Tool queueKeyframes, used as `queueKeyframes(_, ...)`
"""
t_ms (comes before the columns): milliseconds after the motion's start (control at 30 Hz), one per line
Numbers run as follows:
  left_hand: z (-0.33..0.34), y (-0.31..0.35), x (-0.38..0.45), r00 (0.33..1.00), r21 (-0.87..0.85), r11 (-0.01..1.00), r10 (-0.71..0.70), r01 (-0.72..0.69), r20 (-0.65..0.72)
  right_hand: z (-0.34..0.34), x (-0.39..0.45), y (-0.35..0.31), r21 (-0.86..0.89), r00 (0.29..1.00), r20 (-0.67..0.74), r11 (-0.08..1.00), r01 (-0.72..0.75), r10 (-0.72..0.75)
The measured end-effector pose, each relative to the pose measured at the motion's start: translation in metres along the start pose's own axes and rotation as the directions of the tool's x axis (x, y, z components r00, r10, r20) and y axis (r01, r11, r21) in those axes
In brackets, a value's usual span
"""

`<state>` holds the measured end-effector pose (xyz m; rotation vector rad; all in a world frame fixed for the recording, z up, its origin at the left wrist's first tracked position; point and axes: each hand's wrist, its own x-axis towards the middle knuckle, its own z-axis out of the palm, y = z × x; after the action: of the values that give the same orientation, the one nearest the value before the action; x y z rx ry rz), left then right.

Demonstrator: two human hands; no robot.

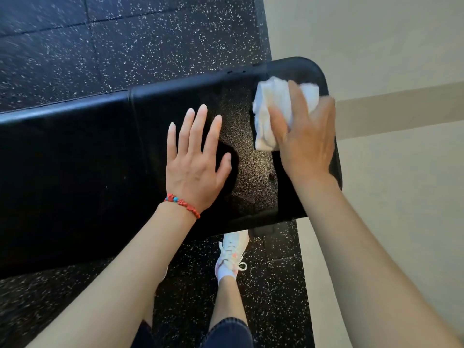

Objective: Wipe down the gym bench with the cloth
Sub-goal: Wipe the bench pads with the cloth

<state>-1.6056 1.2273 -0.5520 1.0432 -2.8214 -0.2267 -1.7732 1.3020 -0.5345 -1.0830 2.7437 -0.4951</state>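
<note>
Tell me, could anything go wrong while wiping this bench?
Maybe. The right hand presses the cloth close to the bench end, so it might slide off the edge. The cloth is bunched up, so spots could get missed. The left hand lies flat on the pad and might leave marks there.

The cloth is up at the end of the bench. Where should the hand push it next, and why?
Probably toward the left hand, along the bench. The right hand presses the white cloth at the bench's rounded end, so the long stretch on the other side likely still needs wiping.
</note>
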Motion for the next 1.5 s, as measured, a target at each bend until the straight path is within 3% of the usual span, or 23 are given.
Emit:
queueKeyframes(200, -0.002, 0.01, -0.008, 0.997, 0.02, 0.998, -0.059, 0.06, -0.046, -0.028, -0.073, 0.039, -0.029, 0.993, 0.117, 0.999, -0.029, 0.032)
queueKeyframes(300, -0.001, 0.024, -0.022, 0.998, -0.002, 0.998, -0.062, 0.062, -0.022, -0.023, -0.036, 0.029, -0.027, 0.998, 0.056, 0.999, -0.023, 0.024)
queueKeyframes(500, 0.005, 0.031, -0.032, 0.998, 0.012, 0.998, -0.069, 0.07, -0.011, -0.011, 0.022, 0.015, -0.05, 0.996, 0.066, 0.998, -0.048, 0.051)
queueKeyframes(667, 0.002, 0.03, -0.032, 0.998, -0.005, 0.998, -0.066, 0.066, 0.007, -0.016, -0.028, 0.028, -0.013, 0.997, 0.045, 0.998, -0.056, 0.057)
queueKeyframes(867, -0.016, 0.029, -0.035, 0.99, -0.08, 0.995, -0.045, 0.057, 0.134, -0.03, -0.102, 0.035, -0.025, 0.988, 0.009, 0.988, -0.151, 0.151)
queueKeyframes(967, -0.033, 0.028, -0.055, 0.986, -0.128, 0.991, -0.007, 0.029, 0.167, -0.039, -0.124, 0.029, 0.198, 0.895, 0.143, 0.874, -0.444, 0.423)
queueKeyframes(1033, -0.045, 0.027, -0.073, 0.981, -0.149, 0.989, 0.013, 0.016, 0.193, -0.045, -0.139, 0.026, 0.346, 0.839, 0.173, 0.765, -0.543, 0.516)
queueKeyframes(1233, -0.082, 0.021, -0.107, 0.969, -0.14, 0.99, 0.044, -0.01, 0.242, -0.068, -0.172, 0.013, 0.61, 0.724, 0.175, 0.504, -0.612, 0.667)
queueKeyframes(1500, -0.145, 0.043, -0.11, 0.968, -0.123, 0.988, 0.122, -0.097, 0.221, -0.134, -0.211, 0.011, 0.742, 0.678, 0.201, 0.342, -0.576, 0.707)
